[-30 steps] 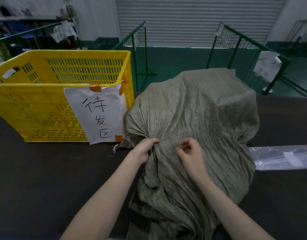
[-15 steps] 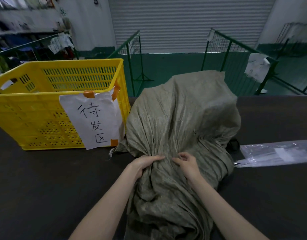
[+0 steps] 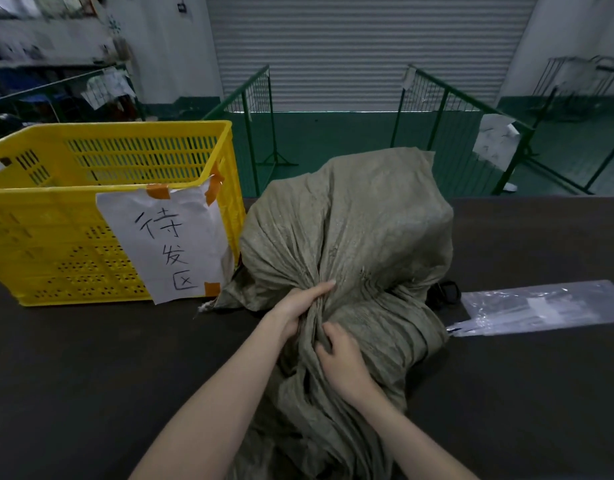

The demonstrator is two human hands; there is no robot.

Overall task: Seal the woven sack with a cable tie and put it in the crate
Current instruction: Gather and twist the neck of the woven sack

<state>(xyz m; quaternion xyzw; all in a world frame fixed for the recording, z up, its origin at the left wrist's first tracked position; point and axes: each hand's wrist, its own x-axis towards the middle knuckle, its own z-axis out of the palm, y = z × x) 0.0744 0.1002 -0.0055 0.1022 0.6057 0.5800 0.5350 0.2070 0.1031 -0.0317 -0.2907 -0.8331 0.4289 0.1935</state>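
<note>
A bulky grey-green woven sack lies on the dark table, its loose mouth end trailing toward me. My left hand clamps the bunched fabric at the neck. My right hand grips the same gathered folds just below it. A yellow slotted crate stands to the left of the sack, a handwritten paper sign taped to its front. To the right lies a clear plastic packet holding long pale strips, likely cable ties.
A small dark object peeks out at the sack's right side. The dark table stretches left and right. Beyond its far edge stand green mesh barriers on a green floor and a closed roller shutter.
Both hands have drawn the sack fabric together into a tighter neck, and the right hand has slid below the left. The view shifted, so the sack and crate sit further back.
</note>
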